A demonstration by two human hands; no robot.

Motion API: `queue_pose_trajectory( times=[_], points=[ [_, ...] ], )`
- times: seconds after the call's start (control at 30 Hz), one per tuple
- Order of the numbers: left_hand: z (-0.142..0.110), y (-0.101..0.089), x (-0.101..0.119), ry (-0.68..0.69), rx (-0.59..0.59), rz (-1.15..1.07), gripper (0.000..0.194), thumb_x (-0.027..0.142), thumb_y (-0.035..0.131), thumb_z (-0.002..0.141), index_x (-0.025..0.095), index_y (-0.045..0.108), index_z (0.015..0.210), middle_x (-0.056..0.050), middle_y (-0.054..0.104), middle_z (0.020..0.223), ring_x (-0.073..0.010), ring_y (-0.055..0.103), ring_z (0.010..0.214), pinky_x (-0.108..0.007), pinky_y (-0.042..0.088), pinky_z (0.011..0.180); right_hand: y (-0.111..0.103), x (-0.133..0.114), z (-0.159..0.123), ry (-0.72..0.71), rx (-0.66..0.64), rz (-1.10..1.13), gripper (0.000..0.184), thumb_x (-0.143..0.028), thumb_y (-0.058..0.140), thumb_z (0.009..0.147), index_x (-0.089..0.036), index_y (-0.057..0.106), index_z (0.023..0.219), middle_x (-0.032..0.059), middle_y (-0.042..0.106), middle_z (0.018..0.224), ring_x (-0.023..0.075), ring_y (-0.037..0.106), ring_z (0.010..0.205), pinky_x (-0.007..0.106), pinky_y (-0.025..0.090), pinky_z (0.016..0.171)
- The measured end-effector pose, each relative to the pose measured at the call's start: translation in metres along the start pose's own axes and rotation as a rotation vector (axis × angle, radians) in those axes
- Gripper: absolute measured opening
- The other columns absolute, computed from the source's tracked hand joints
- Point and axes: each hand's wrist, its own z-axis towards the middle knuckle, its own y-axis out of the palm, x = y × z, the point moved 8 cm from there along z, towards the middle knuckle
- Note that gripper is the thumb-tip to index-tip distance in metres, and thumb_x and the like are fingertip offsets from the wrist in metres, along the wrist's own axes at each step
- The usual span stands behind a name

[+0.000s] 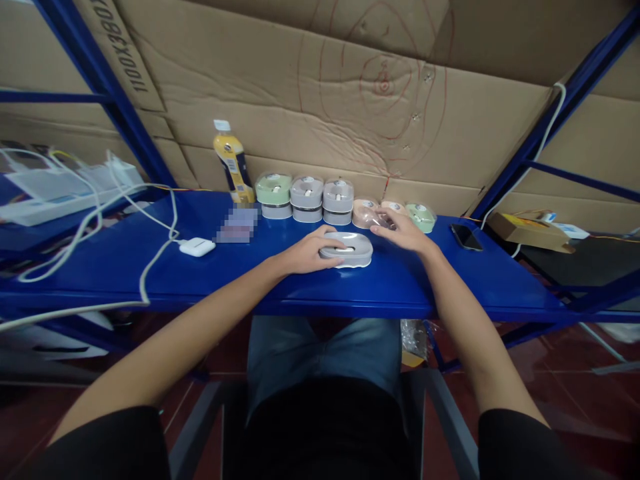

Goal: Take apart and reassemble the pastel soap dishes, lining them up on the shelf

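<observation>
A grey oval box with a small white piece in its top recess rests on the blue table. My left hand grips its left end, thumb and fingers around the side. My right hand is just beyond the box to the right, fingers bent around a shiny clear plastic lid. Part of that lid overlaps the peach boxes behind, so its outline is hard to make out. Along the back stand similar oval boxes with clear lids: a green one, grey ones stacked two high, and another green box.
A yellow drink bottle stands at the back left, beside a blurred-out packet. A white earphone case and white cables lie to the left. On the right are a phone and an open cardboard box. Cardboard walls the back.
</observation>
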Motion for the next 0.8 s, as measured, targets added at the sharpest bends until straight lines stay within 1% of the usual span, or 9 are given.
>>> queue_pose_trajectory(
  times=[0.1, 0.2, 0.3, 0.37, 0.43, 0.57, 0.67, 0.8],
  points=[
    [0.001, -0.002, 0.001, -0.021, 0.012, 0.021, 0.046, 0.060, 0.073, 0.099, 0.026, 0.087, 0.127, -0.015, 0.064, 0.150, -0.0401, 0.058, 0.151, -0.061, 0.045, 0.133, -0.001, 0.009, -0.001, 0.047, -0.006, -0.005, 0.064, -0.063, 0.073, 0.101, -0.025, 0.067, 0.151, 0.0135, 0.075, 0.151, 0.0390, 0.069, 0.138, 0.059, 0.053, 0.122],
    [0.000, -0.016, -0.010, -0.059, 0.071, 0.019, 0.049, 0.062, 0.068, 0.101, 0.023, 0.087, 0.125, -0.016, 0.064, 0.150, -0.0413, 0.059, 0.148, -0.063, 0.046, 0.131, -0.001, 0.012, 0.000, 0.058, -0.015, 0.005, 0.067, -0.062, 0.075, 0.100, -0.024, 0.066, 0.154, 0.0139, 0.074, 0.153, 0.0379, 0.069, 0.139, 0.058, 0.053, 0.124],
    [-0.006, -0.038, -0.033, -0.137, 0.136, 0.034, 0.058, 0.068, 0.063, 0.101, 0.019, 0.086, 0.122, -0.019, 0.064, 0.149, -0.0415, 0.064, 0.142, -0.064, 0.052, 0.125, 0.000, 0.017, 0.000, 0.077, -0.066, 0.011, 0.077, -0.060, 0.082, 0.092, -0.023, 0.063, 0.157, 0.0147, 0.073, 0.154, 0.0376, 0.070, 0.140, 0.057, 0.054, 0.123],
    [-0.011, -0.049, -0.047, -0.184, 0.141, 0.065, 0.062, 0.071, 0.061, 0.099, 0.017, 0.086, 0.118, -0.020, 0.063, 0.148, -0.0414, 0.064, 0.140, -0.063, 0.052, 0.123, 0.002, 0.020, 0.000, 0.082, -0.125, 0.004, 0.085, -0.057, 0.088, 0.084, -0.022, 0.063, 0.158, 0.0153, 0.073, 0.154, 0.0381, 0.070, 0.139, 0.057, 0.055, 0.122],
    [-0.015, -0.054, -0.058, -0.212, 0.125, 0.096, 0.061, 0.072, 0.063, 0.097, 0.017, 0.086, 0.113, -0.020, 0.064, 0.145, -0.0409, 0.065, 0.138, -0.062, 0.050, 0.125, 0.007, 0.022, -0.001, 0.066, -0.187, 0.004, 0.090, -0.055, 0.092, 0.078, -0.023, 0.064, 0.158, 0.0147, 0.073, 0.155, 0.0376, 0.071, 0.140, 0.056, 0.055, 0.123],
    [-0.018, -0.053, -0.070, -0.269, 0.088, 0.116, 0.057, 0.073, 0.067, 0.092, 0.019, 0.084, 0.102, -0.017, 0.065, 0.139, -0.0396, 0.067, 0.132, -0.060, 0.049, 0.125, 0.017, 0.023, -0.002, 0.038, -0.277, 0.017, 0.094, -0.054, 0.095, 0.072, -0.025, 0.066, 0.157, 0.0130, 0.071, 0.158, 0.0361, 0.070, 0.142, 0.054, 0.056, 0.124],
    [-0.017, -0.051, -0.073, -0.280, 0.079, 0.122, 0.057, 0.074, 0.072, 0.088, 0.020, 0.082, 0.098, -0.015, 0.066, 0.133, -0.0374, 0.070, 0.125, -0.058, 0.051, 0.121, 0.021, 0.025, -0.001, 0.041, -0.294, 0.014, 0.096, -0.053, 0.097, 0.070, -0.024, 0.067, 0.156, 0.0136, 0.072, 0.157, 0.0367, 0.070, 0.143, 0.053, 0.058, 0.122],
    [-0.017, -0.053, -0.071, -0.280, 0.112, 0.126, 0.056, 0.075, 0.083, 0.079, 0.021, 0.079, 0.093, -0.012, 0.070, 0.122, -0.0370, 0.071, 0.119, -0.057, 0.055, 0.115, 0.023, 0.025, -0.001, 0.044, -0.305, 0.021, 0.095, -0.052, 0.099, 0.069, -0.028, 0.069, 0.156, 0.0113, 0.073, 0.157, 0.0374, 0.070, 0.144, 0.057, 0.055, 0.125]
  ],
)
